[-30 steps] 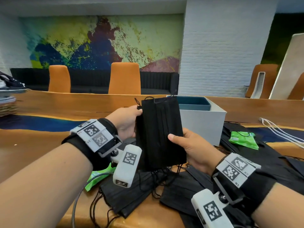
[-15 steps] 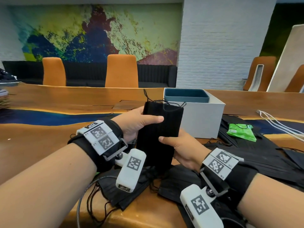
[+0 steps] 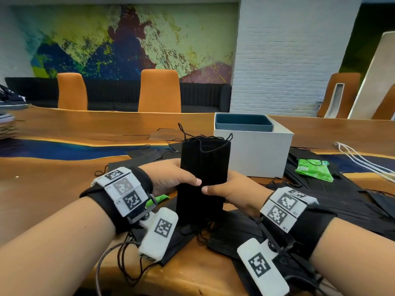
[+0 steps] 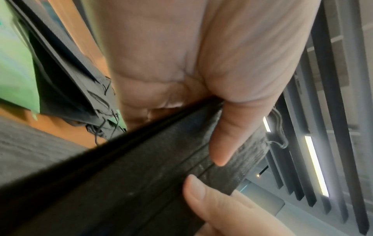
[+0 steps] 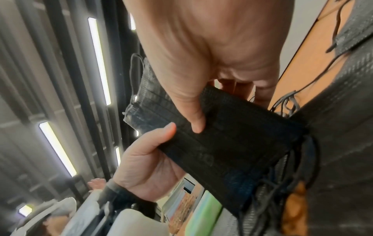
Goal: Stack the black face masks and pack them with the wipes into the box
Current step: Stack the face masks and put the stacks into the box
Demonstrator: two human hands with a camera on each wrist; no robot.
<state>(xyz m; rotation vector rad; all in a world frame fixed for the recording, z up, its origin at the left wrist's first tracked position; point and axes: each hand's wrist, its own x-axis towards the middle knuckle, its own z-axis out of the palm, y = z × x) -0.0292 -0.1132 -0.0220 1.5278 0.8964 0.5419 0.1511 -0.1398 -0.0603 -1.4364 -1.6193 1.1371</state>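
Observation:
An upright stack of black face masks point(image 3: 204, 174) stands on end on the wooden table point(image 3: 42, 184), its ear loops sticking out on top. My left hand point(image 3: 171, 178) grips its left side and my right hand point(image 3: 233, 189) grips its right side, thumbs nearly meeting on the front. The wrist views show the same stack of masks point(image 4: 141, 183) point(image 5: 232, 140) pinched between thumbs and fingers. A white box point(image 3: 256, 154) with a blue insert stands just behind. One green wipes packet point(image 3: 313, 171) lies to the right on loose masks, another green packet point(image 3: 157, 199) peeks out under my left wrist.
Loose black masks point(image 3: 342, 199) cover the table to the right and under my hands. White cables point(image 3: 361, 159) lie at the far right. Orange chairs point(image 3: 159, 90) stand behind the table, and a pile of things point(image 3: 6, 124) sits at the far left.
Both hands have lowered the stack of masks from mid-air onto the table and squeezed it narrower. My thumbs have come together on its front.

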